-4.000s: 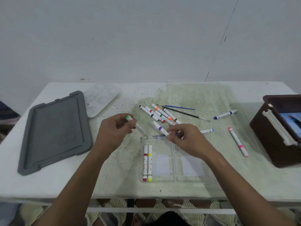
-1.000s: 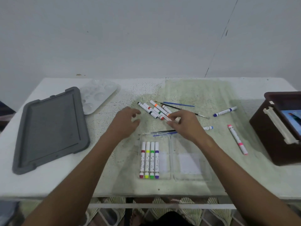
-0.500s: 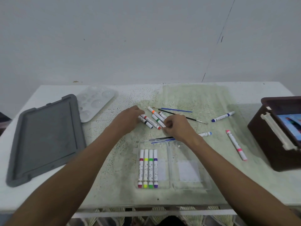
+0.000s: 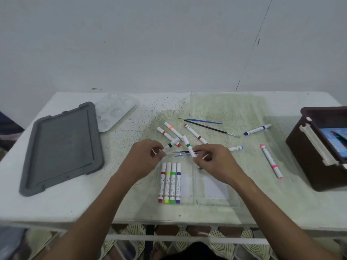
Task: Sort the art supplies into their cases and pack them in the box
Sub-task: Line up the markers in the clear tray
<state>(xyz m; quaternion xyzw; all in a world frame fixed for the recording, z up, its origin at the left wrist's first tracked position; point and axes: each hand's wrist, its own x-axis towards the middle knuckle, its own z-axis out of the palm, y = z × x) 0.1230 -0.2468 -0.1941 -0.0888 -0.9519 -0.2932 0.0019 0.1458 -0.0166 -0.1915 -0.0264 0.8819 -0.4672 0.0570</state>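
Showing no legible writing: markers.

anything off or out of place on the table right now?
Nothing damaged or spilled. Markers are still scattered: pink marker and blue marker lie far right, apart from the clear case. Two paintbrushes lie loose. Only four markers sit in the case. The table has speckled green staining.
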